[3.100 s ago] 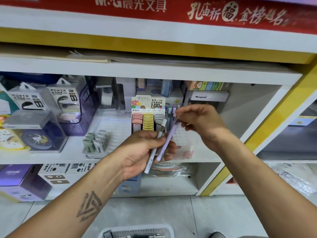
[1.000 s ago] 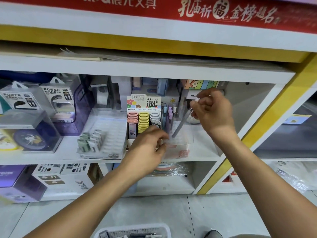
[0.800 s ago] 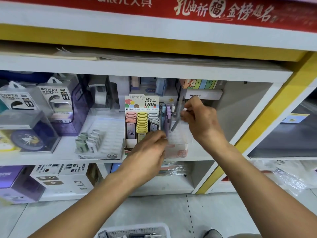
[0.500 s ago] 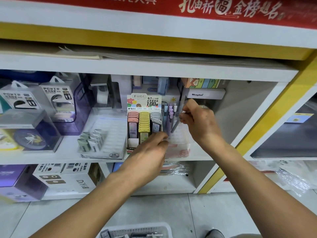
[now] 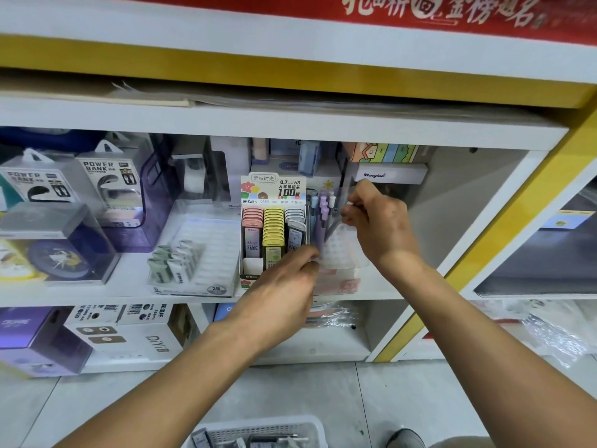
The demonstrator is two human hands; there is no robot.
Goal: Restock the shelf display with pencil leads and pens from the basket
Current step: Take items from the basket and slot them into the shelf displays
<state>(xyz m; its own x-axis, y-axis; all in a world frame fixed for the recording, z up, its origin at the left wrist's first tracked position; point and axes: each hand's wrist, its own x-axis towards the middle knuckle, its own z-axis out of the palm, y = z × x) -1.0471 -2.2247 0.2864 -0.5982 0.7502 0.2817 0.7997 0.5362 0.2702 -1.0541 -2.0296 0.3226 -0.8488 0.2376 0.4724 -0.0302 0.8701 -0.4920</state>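
At the shelf (image 5: 323, 297), the right hand (image 5: 379, 229) pinched a grey pen (image 5: 334, 228) over the clear holder (image 5: 342, 253); the left hand (image 5: 284, 286) gripped the holder's front with curled fingers

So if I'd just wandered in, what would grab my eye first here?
Probably the two hands meeting at mid-shelf: the right hand pinches a grey pen into a clear plastic pen holder, which the left hand touches at its front. Just left stands the colourful cardboard pencil-lead display box with pink, yellow and grey rows. Above runs a red banner with gold lettering.
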